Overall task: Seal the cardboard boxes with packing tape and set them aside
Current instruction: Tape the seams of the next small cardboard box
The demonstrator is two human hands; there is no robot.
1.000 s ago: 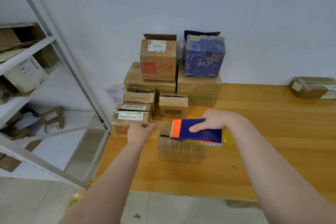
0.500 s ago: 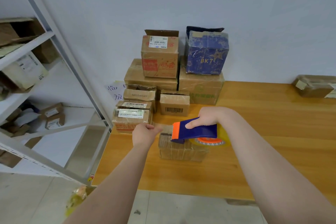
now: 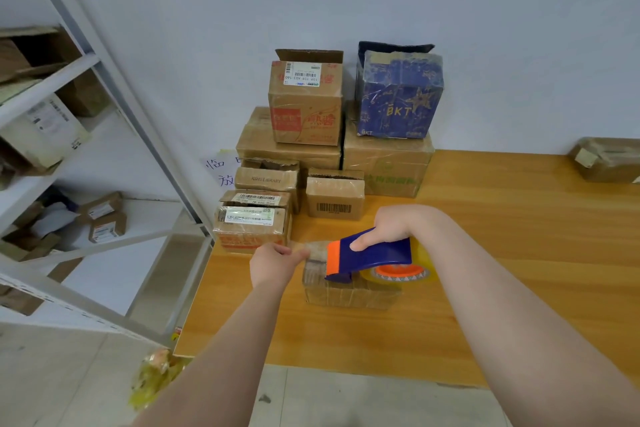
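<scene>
Item one, far left: a white metal shelf rack (image 3: 104, 87) carrying several cardboard parcels. Next we list a stack of cardboard boxes (image 3: 287, 149) at the left rear of the tabletop (image 3: 519, 253), set against the wall, with a brown labelled carton (image 3: 304, 104) and a blue box (image 3: 398, 97) marked BKT on top. In front of the stack is our left hand (image 3: 273, 267) — grip closed, pinching the free end of the clear packing tape (image 3: 313, 248), which runs across to the dispenser. Just right of that hand, the small cardboard box (image 3: 349, 291) sits on the tabletop near its front-left corner, already banded with tape, the dispenser's nose at its top face. The tape dispenser (image 3: 374, 253) — blue body, orange front edge, clear roll on an orange core at its right end — is held by our right hand (image 3: 391, 224), grip curled round the handle from above. Last item, far right: one taped parcel (image 3: 606, 159) by the wall, well apart from the rest.
</scene>
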